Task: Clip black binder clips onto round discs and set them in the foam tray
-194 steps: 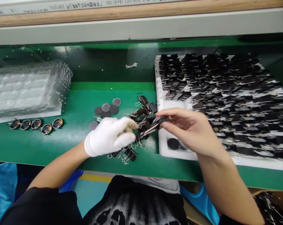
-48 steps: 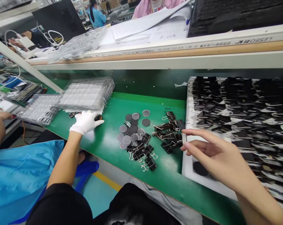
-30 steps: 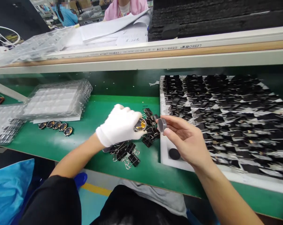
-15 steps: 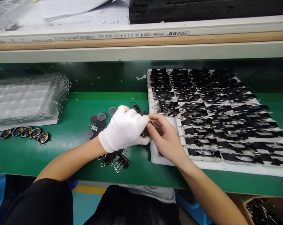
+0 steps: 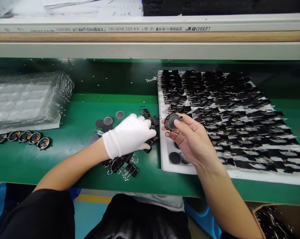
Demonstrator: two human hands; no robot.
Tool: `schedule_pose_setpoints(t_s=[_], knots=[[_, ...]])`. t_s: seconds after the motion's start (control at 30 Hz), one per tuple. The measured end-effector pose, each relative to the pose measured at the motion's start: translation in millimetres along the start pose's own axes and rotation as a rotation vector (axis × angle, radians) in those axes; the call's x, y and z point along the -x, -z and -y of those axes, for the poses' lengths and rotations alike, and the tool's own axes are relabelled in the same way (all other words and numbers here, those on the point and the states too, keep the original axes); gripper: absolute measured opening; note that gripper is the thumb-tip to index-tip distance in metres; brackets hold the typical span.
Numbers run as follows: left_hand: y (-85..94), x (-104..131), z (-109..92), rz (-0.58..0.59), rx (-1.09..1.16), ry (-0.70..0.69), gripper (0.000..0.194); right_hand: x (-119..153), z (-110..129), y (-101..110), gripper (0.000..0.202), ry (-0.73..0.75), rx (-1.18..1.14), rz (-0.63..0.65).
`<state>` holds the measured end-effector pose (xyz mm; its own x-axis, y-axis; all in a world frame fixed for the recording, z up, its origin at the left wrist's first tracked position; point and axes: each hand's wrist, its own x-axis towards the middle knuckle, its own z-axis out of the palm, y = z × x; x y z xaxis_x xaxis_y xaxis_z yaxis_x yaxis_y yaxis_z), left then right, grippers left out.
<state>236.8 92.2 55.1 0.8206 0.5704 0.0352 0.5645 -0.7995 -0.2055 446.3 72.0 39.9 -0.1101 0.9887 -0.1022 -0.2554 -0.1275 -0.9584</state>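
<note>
On the green counter, left of the foam tray, lay a cluster of black binder clips. The left hand, white-gloved, bent its parted fingers over these; whether it gripped one could not be told. The right hand, ungloved, pinched one round disc-faced piece between thumb and fingers, above the tray's left border. Loose discs sat in the tray's near-left corner; upright rows of clipped pieces filled the remainder. A second clip heap lay nearer the front edge, a strip of green between. Grey discs: a loose group beyond the left wrist. Five amber-centred round pieces formed a row before the stacked clear plastic trays, with open green surface rightward toward the discs. The shelf front bounded the rear.
</note>
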Motion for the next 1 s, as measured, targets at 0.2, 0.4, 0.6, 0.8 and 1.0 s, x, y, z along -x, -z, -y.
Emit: schedule_pose_setpoints(t_s=[0.2, 0.4, 0.6, 0.8, 1.0], knots=[[-3.3, -0.7, 7.1, -0.047, 0.347, -0.115, 0.027, 2.5, 2.9, 2.3, 0.02, 0.023, -0.026, 0.041], [21.0, 5.6, 18.2, -0.297, 0.843, 0.267, 0.028, 11.9, 20.1, 15.5, 0.017, 0.055, -0.052, 0.199], [26.5, -0.7, -4.2, -0.654, 1.084, 0.597, 0.031, 16.4, 7.7, 10.7, 0.02, 0.09, 0.044, 0.28], [31.1, 11.4, 13.3, -0.337, 0.966, 0.354, 0.057, 15.7, 2.5, 12.3, 0.018, 0.179, 0.115, 0.302], [24.4, 8.9, 11.6, -0.198, 0.715, 0.231, 0.06, 16.1, 6.2, 15.8, 0.021, 0.136, 0.17, 0.404]])
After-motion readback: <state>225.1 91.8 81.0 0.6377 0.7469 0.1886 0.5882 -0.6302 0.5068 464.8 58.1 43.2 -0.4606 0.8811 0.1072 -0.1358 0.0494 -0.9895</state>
